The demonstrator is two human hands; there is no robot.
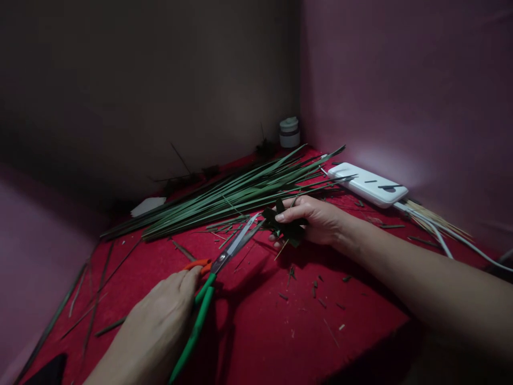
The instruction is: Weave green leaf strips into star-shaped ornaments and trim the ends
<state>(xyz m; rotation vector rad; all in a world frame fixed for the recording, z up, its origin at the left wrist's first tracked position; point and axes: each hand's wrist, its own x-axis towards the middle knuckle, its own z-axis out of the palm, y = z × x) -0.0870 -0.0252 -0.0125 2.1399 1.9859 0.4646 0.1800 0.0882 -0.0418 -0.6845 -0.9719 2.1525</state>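
Observation:
My left hand [164,307] is closed around the handles of a pair of scissors [222,262] with green and orange grips. The blades point up and right, slightly apart, with their tips close to a dark green folded leaf piece [290,224]. That piece is pinched between the thumb and fingers of my right hand [310,216]. A thin pale stick [281,249] juts down from beneath it. Whether the blades touch the leaf, I cannot tell. Just behind both hands lies a bundle of long green leaf strips [232,192].
Small leaf scraps [315,289] are scattered over the red tabletop [272,331]. At the right, a white power strip [368,184] with cables lies beside thin sticks [441,219]. A lidded white jar [289,132] stands in the back corner; a white card [148,206] lies at left.

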